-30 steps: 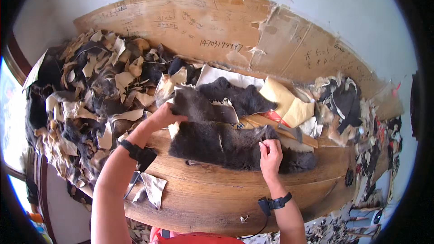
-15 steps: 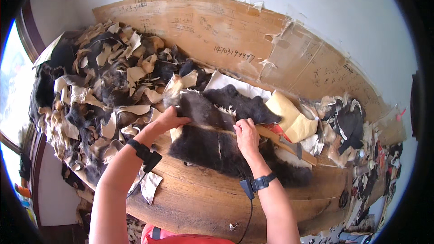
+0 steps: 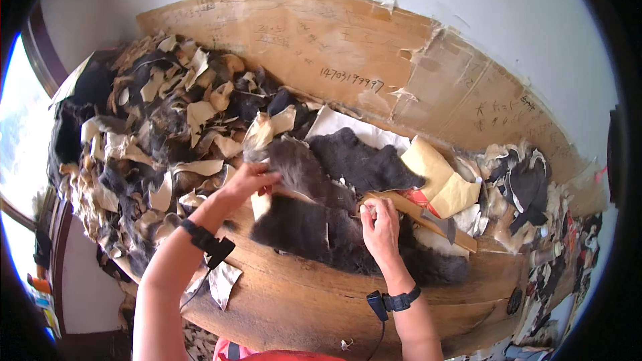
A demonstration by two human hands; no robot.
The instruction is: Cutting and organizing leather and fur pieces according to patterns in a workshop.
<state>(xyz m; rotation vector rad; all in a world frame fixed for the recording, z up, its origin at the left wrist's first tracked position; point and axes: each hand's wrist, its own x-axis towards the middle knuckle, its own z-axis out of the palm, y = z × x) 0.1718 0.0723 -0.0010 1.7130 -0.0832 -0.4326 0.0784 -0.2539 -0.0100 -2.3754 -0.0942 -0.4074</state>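
Observation:
My left hand [image 3: 253,182] lies at the left end of a grey-brown fur piece [image 3: 309,172], thumb and fingers apart against it. At the fur's right end, the fingers of my right hand [image 3: 380,227] are pinched together; a small pale bit shows at their tips, too small to name. Below the grey-brown piece a larger black fur piece [image 3: 301,230] lies flat on the wooden table [image 3: 281,287]. Another black fur piece [image 3: 364,159] rests just behind, partly over a white sheet [image 3: 328,122].
A heap of fur and hide scraps [image 3: 160,127] covers the left side. To the right lie a yellowish paper packet [image 3: 435,174], a wooden strip [image 3: 428,220] and more scraps [image 3: 521,180]. Cardboard [image 3: 287,40] lines the wall behind. A pale scrap [image 3: 224,282] lies near the front edge.
My right hand has moved right and toward me, its fingers still pinched. My left hand has loosened its fingers at the fur's left end. The grey-brown piece now slants down more to the right.

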